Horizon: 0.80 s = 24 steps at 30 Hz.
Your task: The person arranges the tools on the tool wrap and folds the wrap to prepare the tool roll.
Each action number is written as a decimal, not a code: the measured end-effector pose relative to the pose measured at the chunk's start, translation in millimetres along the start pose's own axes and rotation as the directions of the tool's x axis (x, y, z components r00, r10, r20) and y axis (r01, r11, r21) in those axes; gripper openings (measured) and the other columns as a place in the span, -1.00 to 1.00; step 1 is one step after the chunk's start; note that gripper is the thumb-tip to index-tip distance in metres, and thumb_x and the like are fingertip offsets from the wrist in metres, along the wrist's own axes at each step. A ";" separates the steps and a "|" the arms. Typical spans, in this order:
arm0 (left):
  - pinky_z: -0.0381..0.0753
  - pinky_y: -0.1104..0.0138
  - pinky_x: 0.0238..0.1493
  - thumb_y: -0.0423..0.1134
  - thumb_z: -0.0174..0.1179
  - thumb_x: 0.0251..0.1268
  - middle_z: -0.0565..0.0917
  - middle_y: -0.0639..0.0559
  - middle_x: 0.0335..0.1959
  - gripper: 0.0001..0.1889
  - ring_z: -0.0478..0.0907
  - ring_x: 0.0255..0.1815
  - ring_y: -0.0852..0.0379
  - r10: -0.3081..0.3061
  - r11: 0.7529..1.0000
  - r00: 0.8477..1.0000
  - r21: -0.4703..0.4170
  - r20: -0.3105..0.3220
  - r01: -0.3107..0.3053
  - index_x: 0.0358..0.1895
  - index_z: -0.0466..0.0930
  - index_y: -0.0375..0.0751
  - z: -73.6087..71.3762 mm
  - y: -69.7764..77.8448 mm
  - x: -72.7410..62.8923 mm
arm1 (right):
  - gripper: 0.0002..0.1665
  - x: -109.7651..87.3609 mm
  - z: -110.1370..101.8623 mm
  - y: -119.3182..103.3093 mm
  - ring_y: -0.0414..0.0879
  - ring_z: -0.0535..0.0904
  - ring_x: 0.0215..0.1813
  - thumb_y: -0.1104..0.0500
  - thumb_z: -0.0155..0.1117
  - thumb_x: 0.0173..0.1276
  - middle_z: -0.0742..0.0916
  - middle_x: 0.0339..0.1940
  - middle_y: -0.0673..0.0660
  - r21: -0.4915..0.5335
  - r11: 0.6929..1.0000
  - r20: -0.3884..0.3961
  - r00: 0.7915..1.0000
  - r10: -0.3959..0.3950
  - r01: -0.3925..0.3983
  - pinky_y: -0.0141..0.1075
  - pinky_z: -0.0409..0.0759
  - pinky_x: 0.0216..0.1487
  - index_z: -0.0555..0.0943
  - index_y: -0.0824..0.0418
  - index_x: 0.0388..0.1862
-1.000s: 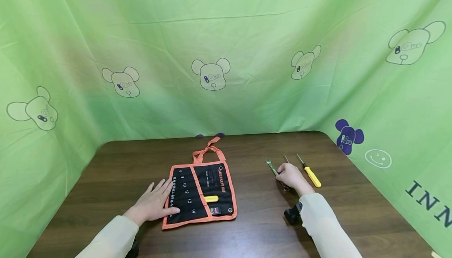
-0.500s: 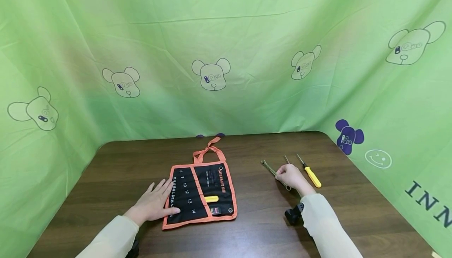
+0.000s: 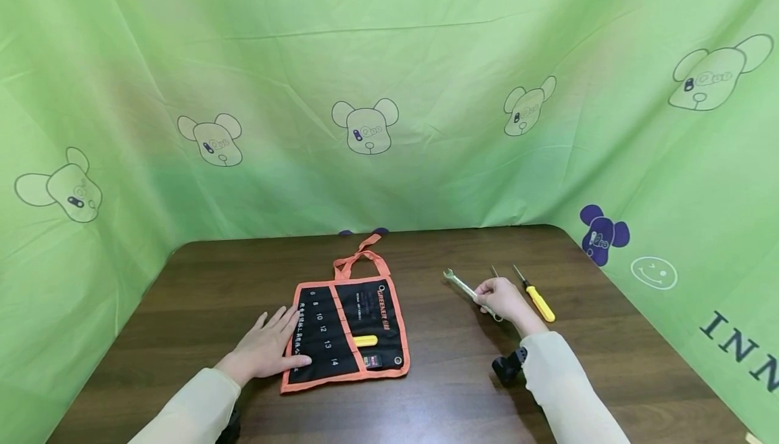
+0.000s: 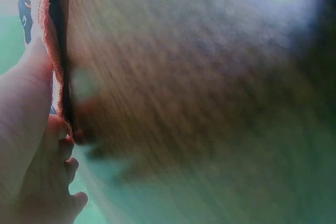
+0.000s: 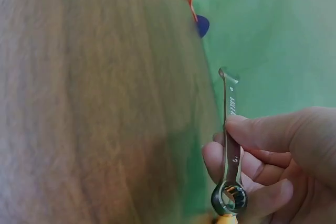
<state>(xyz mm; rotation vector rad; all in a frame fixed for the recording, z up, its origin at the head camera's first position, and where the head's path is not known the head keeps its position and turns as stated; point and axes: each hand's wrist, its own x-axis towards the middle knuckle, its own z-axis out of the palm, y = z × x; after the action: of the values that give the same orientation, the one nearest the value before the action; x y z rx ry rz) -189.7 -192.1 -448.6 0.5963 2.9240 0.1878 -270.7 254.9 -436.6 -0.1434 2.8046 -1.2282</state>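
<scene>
My left hand (image 3: 264, 349) lies with fingers spread on the left edge of a black roll-up tool pouch (image 3: 319, 336) with orange trim and printed size numbers. In the left wrist view its thumb and fingers rest along the orange edging (image 4: 52, 51). My right hand (image 3: 504, 301) pinches a shiny combination wrench (image 3: 459, 283) between thumb and fingers, right of the pouch. The wrench's open end points away to the upper left. In the right wrist view, its ring end (image 5: 216, 200) sits below the thumb (image 5: 262, 132). A yellow handle (image 3: 365, 341) shows in a pouch pocket.
A yellow-handled screwdriver (image 3: 538, 303) lies right of my right hand. A thin metal shaft (image 3: 495, 271) sticks out beyond that hand, its other end hidden. The pouch's orange tie straps (image 3: 362, 258) reach toward the green cloth backdrop (image 3: 426, 180) behind the brown table (image 3: 243, 265).
The wrench has swung in my right hand's fingers, its open end shifting left and its flat face turning. The left hand and pouch keep their places.
</scene>
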 end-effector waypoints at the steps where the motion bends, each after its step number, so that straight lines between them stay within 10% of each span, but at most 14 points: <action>1: -0.05 -0.11 0.26 0.42 -0.03 0.08 0.12 -0.22 0.39 0.01 0.00 0.39 -0.17 0.001 1.000 1.000 -0.003 -0.001 -0.001 0.37 0.11 -0.38 0.2 0.0 0.2 | -0.93 0.4 -0.1 -1.2 -0.11 0.56 -0.56 0.38 0.21 0.19 0.62 -0.65 0.09 0.006 1.000 0.003 1.000 -0.003 0.003 -0.33 0.44 -0.57 0.58 0.42 -0.43; 24: -0.05 -0.09 0.27 0.43 -0.05 0.08 0.13 -0.20 0.39 0.01 -0.01 0.40 -0.15 -0.005 1.000 1.000 0.006 0.003 0.005 0.38 0.11 -0.36 1.5 -0.5 0.8 | -0.83 2.2 -2.5 -39.0 -0.11 0.53 -0.45 0.37 0.28 0.12 0.63 -0.50 0.08 0.032 0.973 0.005 0.974 -0.227 0.227 -0.28 0.51 -0.41 0.58 0.45 -0.30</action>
<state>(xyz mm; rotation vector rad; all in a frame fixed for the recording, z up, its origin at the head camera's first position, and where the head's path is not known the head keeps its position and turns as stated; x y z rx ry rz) -190.4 -192.1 -450.3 0.5895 2.9236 0.1775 -271.0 230.1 -406.3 -0.4785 2.8225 -1.3097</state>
